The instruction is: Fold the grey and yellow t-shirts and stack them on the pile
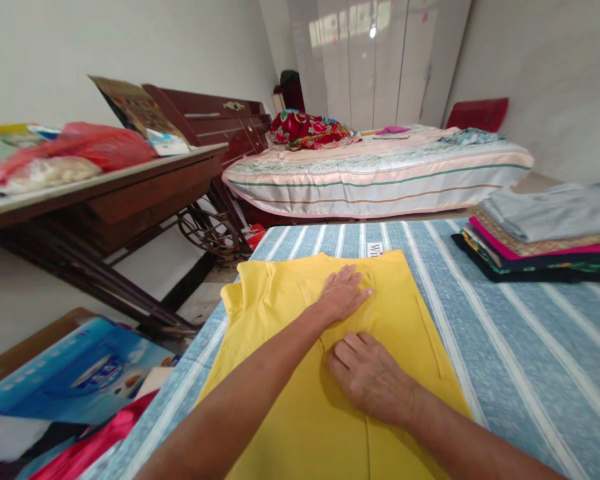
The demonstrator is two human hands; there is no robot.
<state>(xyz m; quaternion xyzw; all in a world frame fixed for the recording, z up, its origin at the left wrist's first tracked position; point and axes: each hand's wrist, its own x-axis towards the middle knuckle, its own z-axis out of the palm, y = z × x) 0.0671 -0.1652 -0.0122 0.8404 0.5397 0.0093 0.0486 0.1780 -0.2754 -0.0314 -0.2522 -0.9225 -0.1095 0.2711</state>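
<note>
A yellow shirt (290, 373) lies spread over the blue and white striped bedspread (525, 373), with its right side folded in and its left upper edge bunched in creases. My left hand (344, 293) rests flat on the upper part of the shirt, fingers stretched out and thumb apart. Just below and to the right, my right hand (373, 377) presses on the shirt with its fingers curled under, pinching the cloth near a fold line. The fingertips of the right hand are hidden.
Folded clothes (555, 233) are stacked at the right. On the left stands a sewing-machine table (145, 180) bearing a red plastic bag (110, 145). A blue box (95, 367) sits below it. Beyond are another bed (380, 177) and a wardrobe (360, 73).
</note>
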